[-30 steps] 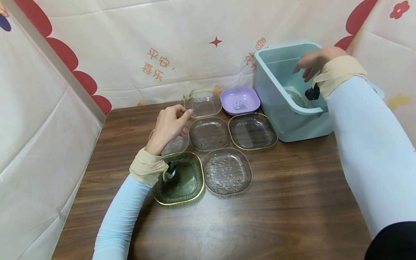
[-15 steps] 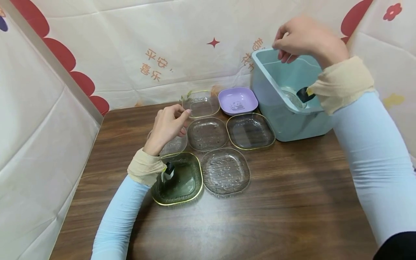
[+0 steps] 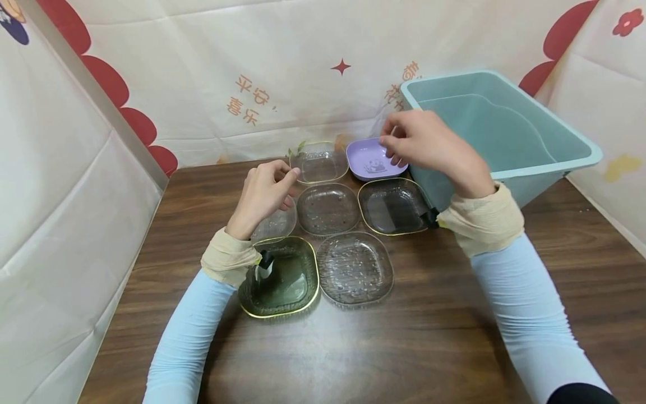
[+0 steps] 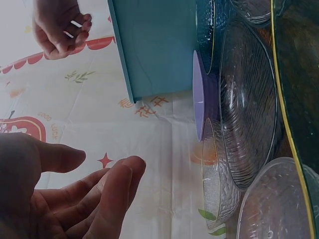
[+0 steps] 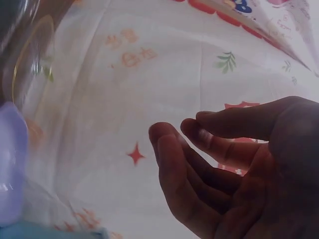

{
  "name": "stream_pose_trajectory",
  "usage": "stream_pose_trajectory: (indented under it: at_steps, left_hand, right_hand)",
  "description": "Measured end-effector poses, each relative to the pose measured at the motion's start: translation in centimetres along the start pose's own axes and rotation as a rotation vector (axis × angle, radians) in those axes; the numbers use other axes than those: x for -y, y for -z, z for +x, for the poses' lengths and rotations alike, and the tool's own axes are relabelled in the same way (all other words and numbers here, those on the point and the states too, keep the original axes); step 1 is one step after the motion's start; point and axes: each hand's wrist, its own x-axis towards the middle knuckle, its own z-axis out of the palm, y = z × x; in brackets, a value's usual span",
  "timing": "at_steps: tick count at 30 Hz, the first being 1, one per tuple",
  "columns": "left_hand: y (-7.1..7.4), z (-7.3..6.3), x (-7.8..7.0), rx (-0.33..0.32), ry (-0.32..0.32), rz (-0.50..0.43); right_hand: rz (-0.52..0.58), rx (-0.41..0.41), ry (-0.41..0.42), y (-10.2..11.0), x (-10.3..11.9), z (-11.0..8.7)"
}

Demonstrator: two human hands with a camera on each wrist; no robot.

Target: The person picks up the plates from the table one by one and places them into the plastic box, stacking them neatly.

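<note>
Hovering over a clear plate (image 3: 275, 224) at the left, my left hand (image 3: 264, 193) has loosely bent fingers and holds nothing. My right hand (image 3: 429, 140) hangs above the purple panda dish (image 3: 370, 160), by the near left side of the blue-green plastic bin (image 3: 504, 112). Its fingers (image 5: 169, 164) are slightly curved, with a gap before the thumb and nothing between them. Below the left wrist sits a green square bowl with a gold rim (image 3: 290, 280). A ribbed clear plate (image 3: 355, 269) lies beside it. The bin's floor is hidden.
Behind these lie another clear plate (image 3: 328, 209), a dark gold-rimmed plate (image 3: 393, 205) touching or close to the bin, and a clear gold-rimmed dish (image 3: 319, 163) at the back. The wooden table (image 3: 353, 359) meets a printed cloth backdrop (image 3: 176, 67).
My right hand has come up out of the bin and moved left and toward me, over the purple dish. The left hand has stayed in place.
</note>
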Motion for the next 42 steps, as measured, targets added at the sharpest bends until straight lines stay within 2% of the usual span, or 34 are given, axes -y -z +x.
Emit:
stream_pose_trajectory:
  at_steps: [3,10,14,24,27,29,33,35,37,42]
  left_hand:
    - [0.0,0.0,0.1,0.002,0.005,-0.006]
    - [0.0,0.1,0.1,0.004,0.009,0.003]
    - [0.1,0.1,0.2,0.012,0.004,0.005]
    - [1.2,0.3,0.9,0.052,0.045,0.063]
    - [2.0,0.8,1.6,0.066,0.076,0.137]
    - [2.7,1.0,2.4,0.057,0.095,0.235]
    - [4.0,1.2,4.3,-0.022,0.146,0.474]
    - [4.6,1.3,5.0,-0.046,0.184,0.544]
    - [5.2,1.3,5.7,-0.029,0.233,0.559]
    - [6.6,1.6,7.5,0.157,0.355,0.529]
  right_hand:
    - [0.056,0.005,0.007,-1.3,-0.4,0.2]
    - [0.021,0.013,0.03,-3.8,-2.1,1.2]
    - [0.047,0.011,0.028,-4.8,-2.8,1.6]
    - [0.047,0.033,0.022,-5.4,-3.3,1.9]
    - [0.065,0.027,0.012,-5.2,-3.5,1.8]
    - [0.067,0.019,0.005,-5.1,-3.6,1.8]
    - [0.097,0.015,-0.003,-5.0,-3.6,1.6]
    - [0.116,0.019,-0.002,-5.0,-3.6,1.5]
    - [0.127,0.023,0.002,-5.0,-3.5,1.5]
    - [0.12,0.02,0.012,-4.9,-3.6,1.5]
